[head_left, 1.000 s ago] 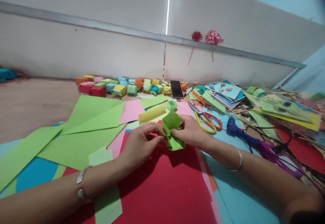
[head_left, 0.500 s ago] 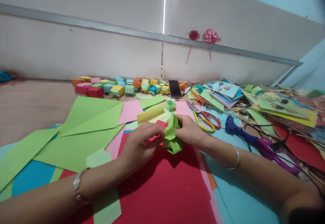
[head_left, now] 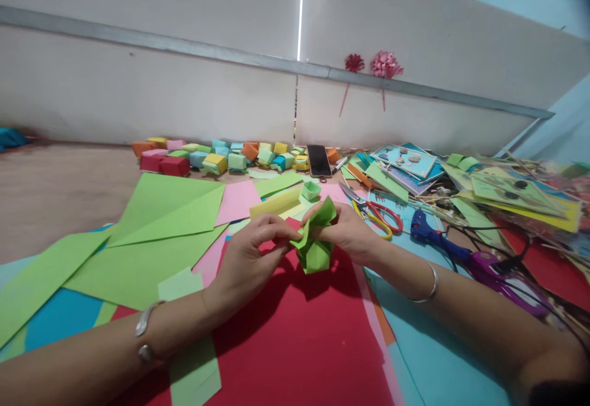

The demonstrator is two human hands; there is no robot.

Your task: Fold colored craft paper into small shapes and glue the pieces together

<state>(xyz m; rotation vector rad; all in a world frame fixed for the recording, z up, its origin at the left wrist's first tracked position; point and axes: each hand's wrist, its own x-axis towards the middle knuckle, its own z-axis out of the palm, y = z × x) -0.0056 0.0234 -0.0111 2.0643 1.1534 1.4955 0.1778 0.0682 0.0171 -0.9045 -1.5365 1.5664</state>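
A bright green piece of folded paper [head_left: 317,252] is held up between my hands, its flaps partly spread and its lower part box-like. My left hand [head_left: 260,249] pinches the left edge of it between thumb and fingers. On the other side my right hand [head_left: 343,228] grips the paper, some fingers hidden behind and inside the folds. Below lies a large red sheet [head_left: 299,344] on which the hands cast a shadow. A small pale green paper box [head_left: 310,191] and a folded yellow strip [head_left: 275,202] sit just beyond.
Scissors [head_left: 378,215] with red and yellow handles lie to the right, near a blue and purple glue gun [head_left: 479,265] with a black cord. Green sheets [head_left: 152,258] spread leftward. Several small folded paper boxes [head_left: 214,163] and a phone [head_left: 319,161] line the back by the white wall.
The green paper has been turned and its upper flap now leans right, opened wider. My right hand has shifted slightly right; my left hand still pinches its side.
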